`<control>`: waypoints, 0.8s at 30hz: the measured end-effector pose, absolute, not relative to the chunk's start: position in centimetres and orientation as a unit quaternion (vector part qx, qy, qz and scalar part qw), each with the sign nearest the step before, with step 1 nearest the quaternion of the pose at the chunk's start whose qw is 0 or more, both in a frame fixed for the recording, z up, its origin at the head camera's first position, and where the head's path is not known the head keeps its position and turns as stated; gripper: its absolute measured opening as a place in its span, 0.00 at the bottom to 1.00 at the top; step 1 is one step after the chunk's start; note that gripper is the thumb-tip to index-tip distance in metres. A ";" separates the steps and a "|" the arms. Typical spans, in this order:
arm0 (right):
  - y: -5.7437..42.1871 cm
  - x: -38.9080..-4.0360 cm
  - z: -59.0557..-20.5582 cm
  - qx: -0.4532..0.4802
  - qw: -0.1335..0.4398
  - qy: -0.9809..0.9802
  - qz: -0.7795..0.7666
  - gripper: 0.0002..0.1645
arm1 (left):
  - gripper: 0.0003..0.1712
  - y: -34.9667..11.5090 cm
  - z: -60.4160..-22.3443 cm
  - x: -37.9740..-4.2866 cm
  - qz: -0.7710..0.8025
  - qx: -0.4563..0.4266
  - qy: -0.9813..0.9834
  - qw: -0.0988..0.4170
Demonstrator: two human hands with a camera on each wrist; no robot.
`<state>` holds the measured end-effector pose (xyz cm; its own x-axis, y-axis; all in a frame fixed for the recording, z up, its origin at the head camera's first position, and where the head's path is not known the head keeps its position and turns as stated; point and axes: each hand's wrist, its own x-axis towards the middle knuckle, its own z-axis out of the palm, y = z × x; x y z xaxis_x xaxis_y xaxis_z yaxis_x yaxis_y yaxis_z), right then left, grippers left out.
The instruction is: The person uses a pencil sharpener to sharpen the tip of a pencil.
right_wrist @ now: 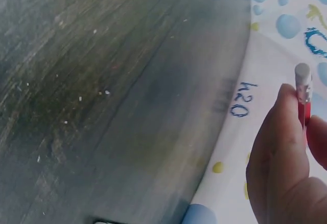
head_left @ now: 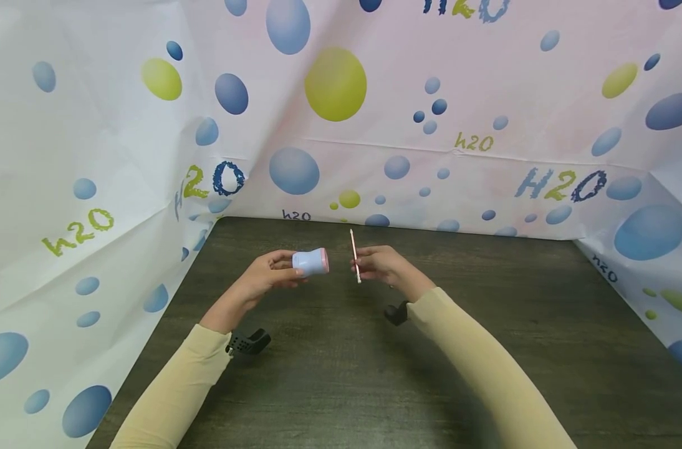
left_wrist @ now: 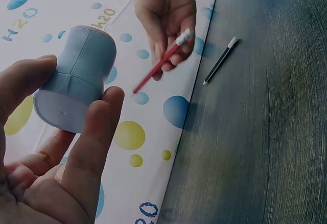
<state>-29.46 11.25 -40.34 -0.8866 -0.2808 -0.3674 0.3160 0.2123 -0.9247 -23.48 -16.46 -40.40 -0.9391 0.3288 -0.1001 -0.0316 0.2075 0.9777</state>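
Note:
My left hand point(head_left: 258, 278) holds a light blue, waisted pencil sharpener point(head_left: 310, 262) between thumb and fingertips, above the table. Its pink end points toward my right hand point(head_left: 388, 264), while the pale base shows in the left wrist view. Pinched in the right hand's fingers is a red pencil point(left_wrist: 156, 71) with a white eraser end. That eraser end point(right_wrist: 303, 78) is nearest the camera in the right wrist view; fingers hide part of the shaft. A gap separates pencil and sharpener. On the table in the left wrist view lies a black pencil point(left_wrist: 220, 61).
The dark wooden table point(head_left: 330, 374) spreads beneath both hands. A white sheet point(head_left: 487, 81) with blue and green dots and H2O lettering rises behind it and at both sides. Each wrist wears a black band with a camera mount point(head_left: 250, 342).

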 end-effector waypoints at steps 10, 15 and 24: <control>11.7 -27.7 -39.1 -0.034 0.253 0.723 -0.642 0.32 | 0.41 -16.6 -40.3 -23.4 0.626 0.095 0.760 0.143; 12.1 -26.9 -39.1 -0.046 0.260 0.723 -0.639 0.32 | 0.40 -16.5 -40.1 -23.2 0.628 0.095 0.759 0.146; 13.4 -25.6 -38.8 -0.076 0.254 0.734 -0.625 0.33 | 0.38 -16.4 -39.8 -23.2 0.631 0.099 0.754 0.153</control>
<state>-25.59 13.43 -38.77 -0.8588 -0.4301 -0.2783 0.2056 0.2083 -0.9562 -23.20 -16.42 -39.78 -0.9332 0.3433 -0.1059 -0.0442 0.1828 0.9822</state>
